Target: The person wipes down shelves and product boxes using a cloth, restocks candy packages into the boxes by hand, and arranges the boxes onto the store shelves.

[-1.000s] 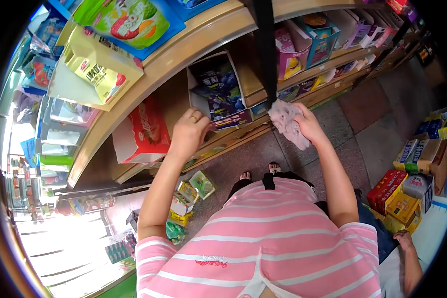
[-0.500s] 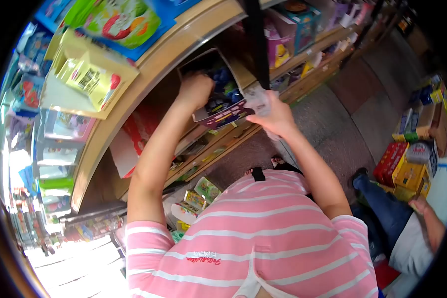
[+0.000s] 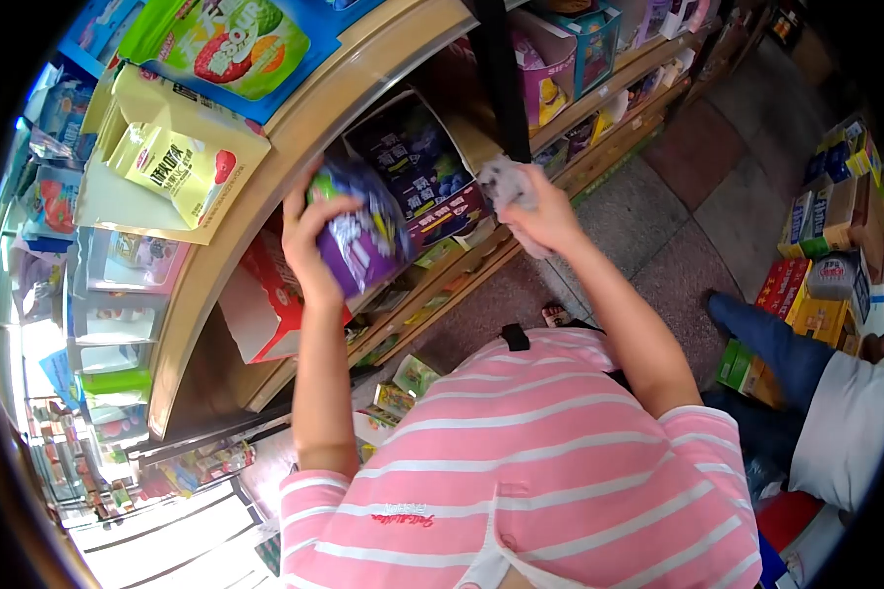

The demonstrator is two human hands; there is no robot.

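My left hand [image 3: 311,245] is closed around a shiny purple and dark blue snack bag [image 3: 363,240], held tilted just left of an open display box. That box [image 3: 446,212] is dark purple, printed with grapes and white lettering, and sits on a shelf. In my right hand [image 3: 548,211] is a crumpled greyish-white cloth [image 3: 509,187], gripped at the box's right front corner. Whether the cloth touches the box I cannot tell. My fingers partly cover both the bag and the cloth.
A curved wooden shelf edge [image 3: 309,90] runs above, carrying a yellow bag [image 3: 172,167] in a carton. A red and white box [image 3: 270,304] stands left on the lower shelf. A black post [image 3: 501,88] rises beside the display box. Another person's leg [image 3: 776,329] is at right, near stacked cartons.
My left hand has come out of the display box, moving left with the purple bag in it. More of the box's inside shows. My right hand stays close to the same corner with the cloth.
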